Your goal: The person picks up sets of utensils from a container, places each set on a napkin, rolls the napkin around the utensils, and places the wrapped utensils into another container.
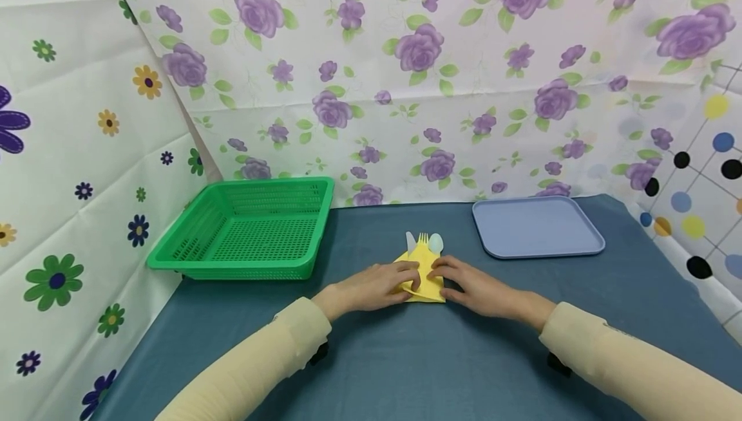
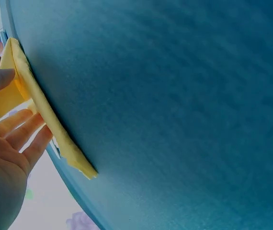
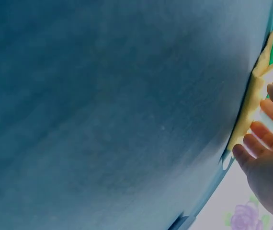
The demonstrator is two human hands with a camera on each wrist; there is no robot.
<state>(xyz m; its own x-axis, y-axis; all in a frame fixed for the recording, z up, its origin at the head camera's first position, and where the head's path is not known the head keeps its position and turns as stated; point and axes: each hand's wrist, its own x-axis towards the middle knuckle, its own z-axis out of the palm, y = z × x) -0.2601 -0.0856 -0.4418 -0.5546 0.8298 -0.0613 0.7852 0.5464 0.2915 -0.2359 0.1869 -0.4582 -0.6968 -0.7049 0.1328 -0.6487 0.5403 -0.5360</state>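
A yellow cloth napkin (image 1: 428, 286) lies on the table, partly folded, with a flap standing up near its left side. From its far end stick out a white knife (image 1: 411, 241), a yellow fork (image 1: 424, 239) and a pale green spoon (image 1: 436, 243). My left hand (image 1: 379, 284) is at the napkin's left side, its thumb and fingers about the raised flap, which it seems to pinch. On the right side, my right hand (image 1: 478, 288) rests its loosely bent fingertips on the napkin. The utensils' lower parts are hidden by the cloth.
A green plastic basket (image 1: 315, 241) stands at the back left. At the back right lies a flat blue-grey tray (image 1: 539, 228). Dark blue cloth covers the table (image 1: 406, 369), and flowered sheets (image 1: 377, 73) hang behind and at the left.
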